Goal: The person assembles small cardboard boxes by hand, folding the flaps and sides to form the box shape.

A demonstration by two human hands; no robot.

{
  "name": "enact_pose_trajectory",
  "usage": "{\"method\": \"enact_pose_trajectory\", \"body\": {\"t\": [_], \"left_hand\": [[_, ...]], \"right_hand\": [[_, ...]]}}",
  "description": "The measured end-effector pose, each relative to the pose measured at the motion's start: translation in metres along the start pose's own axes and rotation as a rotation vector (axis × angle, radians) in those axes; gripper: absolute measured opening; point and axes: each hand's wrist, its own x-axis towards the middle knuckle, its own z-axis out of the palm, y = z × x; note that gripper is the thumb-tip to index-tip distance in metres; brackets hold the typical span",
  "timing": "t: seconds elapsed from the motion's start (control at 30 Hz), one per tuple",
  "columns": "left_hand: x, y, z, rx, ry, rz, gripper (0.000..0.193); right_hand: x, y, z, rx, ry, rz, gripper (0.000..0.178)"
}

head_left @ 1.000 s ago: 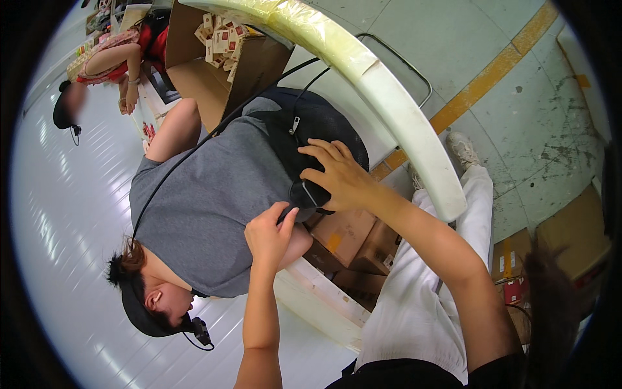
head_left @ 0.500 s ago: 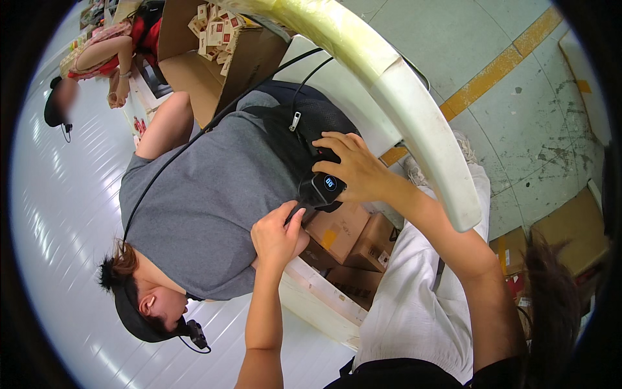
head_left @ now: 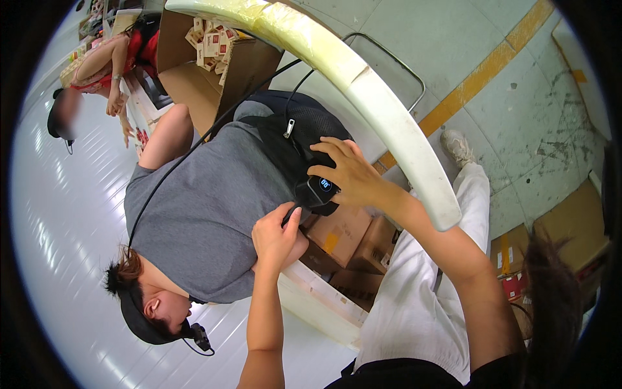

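My right hand (head_left: 353,175) is wrapped around a black power bank (head_left: 313,193) with a small lit display, at the waist of a seated person in a grey shirt (head_left: 201,201). Close by on the left, my left hand (head_left: 274,233) pinches a black cable end (head_left: 289,214) against the power bank's near side. Whether the plug is fully in cannot be seen. Around the power bank lies a black bag (head_left: 278,139) with a metal zip pull (head_left: 289,128).
A long black cable (head_left: 168,159) runs across the person's back. The pale curved chair back (head_left: 395,123) arches over my right forearm. Brown cartons (head_left: 340,230) sit below my hands. An open carton (head_left: 194,91) of small boxes and another person (head_left: 97,71) are at the far left.
The view has shifted slightly, showing more of my shoe and the chair's metal frame. Both hands keep their hold on the power bank and cable. The far person's hands have moved.
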Motion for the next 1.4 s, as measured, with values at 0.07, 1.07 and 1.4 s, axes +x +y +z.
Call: {"method": "enact_pose_trajectory", "body": {"t": [0.07, 1.07, 1.4], "left_hand": [[0.001, 0.002, 0.004, -0.011, -0.001, -0.006, 0.021], [-0.350, -0.015, 0.133, -0.526, 0.038, -0.263, 0.046], [-0.482, -0.008, 0.248, -0.989, 0.669, -0.973, 0.040]], "right_hand": [[-0.001, 0.001, -0.002, -0.006, -0.002, 0.007, 0.055], [-0.078, -0.027, -0.087, -1.075, -1.368, 0.062, 0.042], [-0.010, -0.043, -0.098, -1.336, -1.789, -0.282, 0.040]]}}
